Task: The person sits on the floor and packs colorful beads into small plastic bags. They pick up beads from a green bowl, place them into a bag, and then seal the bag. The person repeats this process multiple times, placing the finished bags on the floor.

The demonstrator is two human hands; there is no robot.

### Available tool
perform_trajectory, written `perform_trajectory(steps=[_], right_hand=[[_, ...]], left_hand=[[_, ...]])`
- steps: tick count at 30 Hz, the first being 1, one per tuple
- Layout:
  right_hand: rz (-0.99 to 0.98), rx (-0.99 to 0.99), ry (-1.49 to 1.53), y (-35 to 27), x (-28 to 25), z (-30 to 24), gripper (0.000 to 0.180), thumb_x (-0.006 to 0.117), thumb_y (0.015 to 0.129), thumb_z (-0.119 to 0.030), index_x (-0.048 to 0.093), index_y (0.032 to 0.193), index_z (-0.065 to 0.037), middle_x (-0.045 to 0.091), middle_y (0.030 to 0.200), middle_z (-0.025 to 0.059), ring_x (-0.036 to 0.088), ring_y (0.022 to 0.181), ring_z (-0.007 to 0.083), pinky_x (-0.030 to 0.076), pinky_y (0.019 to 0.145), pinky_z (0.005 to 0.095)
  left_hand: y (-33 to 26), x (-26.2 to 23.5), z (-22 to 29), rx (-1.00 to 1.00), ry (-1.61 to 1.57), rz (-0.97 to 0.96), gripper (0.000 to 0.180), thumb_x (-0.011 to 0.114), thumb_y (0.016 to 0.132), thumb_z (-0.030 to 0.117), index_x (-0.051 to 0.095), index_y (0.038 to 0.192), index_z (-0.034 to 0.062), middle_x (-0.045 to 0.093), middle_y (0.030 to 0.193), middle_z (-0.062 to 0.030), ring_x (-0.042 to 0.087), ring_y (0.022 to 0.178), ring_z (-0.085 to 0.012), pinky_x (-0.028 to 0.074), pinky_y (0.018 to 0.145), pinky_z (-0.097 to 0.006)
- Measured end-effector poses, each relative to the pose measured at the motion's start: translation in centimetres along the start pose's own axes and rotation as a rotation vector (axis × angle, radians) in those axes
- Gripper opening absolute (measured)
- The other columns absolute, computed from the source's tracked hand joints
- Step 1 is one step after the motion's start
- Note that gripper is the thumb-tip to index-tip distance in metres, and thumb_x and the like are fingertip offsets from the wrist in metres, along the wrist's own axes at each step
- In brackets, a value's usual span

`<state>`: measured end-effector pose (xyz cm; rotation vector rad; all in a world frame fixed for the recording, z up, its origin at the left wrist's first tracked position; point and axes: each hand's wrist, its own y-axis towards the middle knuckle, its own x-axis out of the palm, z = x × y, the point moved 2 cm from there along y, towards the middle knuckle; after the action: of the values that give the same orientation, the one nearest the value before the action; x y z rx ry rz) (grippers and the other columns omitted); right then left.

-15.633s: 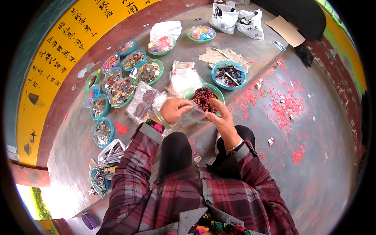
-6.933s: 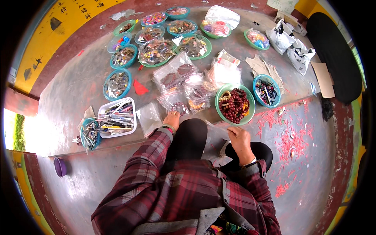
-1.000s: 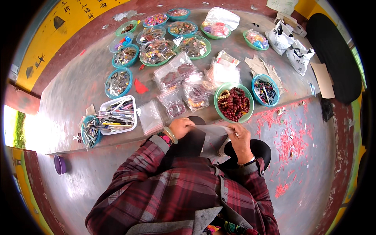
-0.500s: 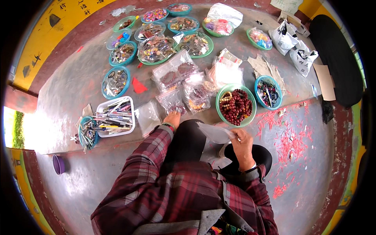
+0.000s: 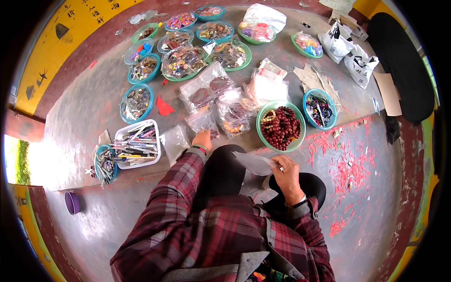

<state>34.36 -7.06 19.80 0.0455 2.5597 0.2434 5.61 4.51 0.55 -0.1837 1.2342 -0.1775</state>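
My left hand [image 5: 203, 139] rests at the near edge of a small clear bag of dark red beads [image 5: 203, 121], its fingers closed on the bag; the fingertips are hard to make out. Between the thumb and fingers of my right hand [image 5: 287, 175], above my knee, is a thin clear plastic bag [image 5: 255, 163] that looks empty. Just beyond that hand stands a green bowl [image 5: 260, 136] heaped with dark red bead strings [image 5: 285, 127] and a paler strand. More bagged bead strings [image 5: 235, 115] lie ahead of my left hand.
Left of my left hand are flat clear bags [image 5: 174, 141] and a white tray [image 5: 159, 141] of pens. Several bowls of bagged trinkets [image 5: 183, 61] stand farther back. A blue bowl [image 5: 334, 115] sits at right, near red scraps [image 5: 350, 164] on the floor. A purple cup [image 5: 71, 203] stands lower left.
The whole view has shifted slightly. Both hands keep nearly the same places, and the clear bag in my right hand has tilted a little.
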Motion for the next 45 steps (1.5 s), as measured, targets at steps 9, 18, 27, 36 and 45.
perform_trajectory(steps=[9, 18, 27, 36, 45], right_hand=[[-0.012, -0.037, 0.005, -0.1, -0.6, -1.2, 0.012, 0.064, 0.07, 0.0, 0.06, 0.081, -0.001, 0.057, 0.072, 0.01, 0.056, 0.062, 0.0208, 0.044, 0.055, 0.0281], [0.001, -0.081, 0.058, -0.6, -0.9, -0.5, 0.008, 0.062, 0.072, -0.005, 0.06, 0.079, -0.002, 0.058, 0.073, 0.0124, 0.056, 0.067, 0.0302, 0.046, 0.061, 0.0349], [-0.014, -0.136, 0.015, -0.8, -1.9, -1.0, 0.013, 0.059, 0.07, -0.006, 0.059, 0.082, -0.002, 0.057, 0.077, 0.0146, 0.056, 0.073, 0.0355, 0.046, 0.064, 0.0403], [-0.045, -0.142, 0.047, -0.9, -2.3, -0.6, 0.013, 0.057, 0.071, -0.007, 0.058, 0.083, -0.002, 0.058, 0.078, 0.0155, 0.057, 0.076, 0.0345, 0.046, 0.067, 0.0401], [-0.078, -0.138, 0.035, -0.8, -2.1, -0.3, 0.014, 0.059, 0.071, -0.008, 0.058, 0.084, -0.003, 0.057, 0.077, 0.0149, 0.056, 0.076, 0.0343, 0.046, 0.066, 0.0398]], left_hand=[[2.3, -3.3, -3.8, -0.322, -0.982, -0.177, 0.036, 0.067, 0.07, 0.013, 0.058, 0.103, 0.0021, 0.059, 0.08, -0.0049, 0.056, 0.06, -0.014, 0.048, 0.048, -0.026], [1.5, -11.0, 4.6, -0.085, -0.875, -0.175, 0.03, 0.065, 0.079, 0.023, 0.062, 0.101, 0.003, 0.058, 0.072, -0.0037, 0.053, 0.053, -0.0098, 0.042, 0.04, -0.024], [4.3, -11.5, 19.4, 0.238, -0.968, 0.083, 0.027, 0.056, 0.084, 0.016, 0.062, 0.105, 0.0008, 0.063, 0.08, -0.0074, 0.058, 0.058, -0.0114, 0.05, 0.045, -0.025], [10.2, -2.6, 25.6, 0.29, -0.632, 0.33, 0.026, 0.053, 0.081, 0.023, 0.065, 0.094, 0.003, 0.062, 0.083, -0.0207, 0.059, 0.079, -0.0377, 0.047, 0.071, -0.04], [10.2, -0.7, 26.1, 0.222, -0.836, 0.023, 0.027, 0.053, 0.086, 0.016, 0.062, 0.102, -0.0035, 0.065, 0.086, -0.0112, 0.062, 0.06, -0.0174, 0.054, 0.054, -0.027]])
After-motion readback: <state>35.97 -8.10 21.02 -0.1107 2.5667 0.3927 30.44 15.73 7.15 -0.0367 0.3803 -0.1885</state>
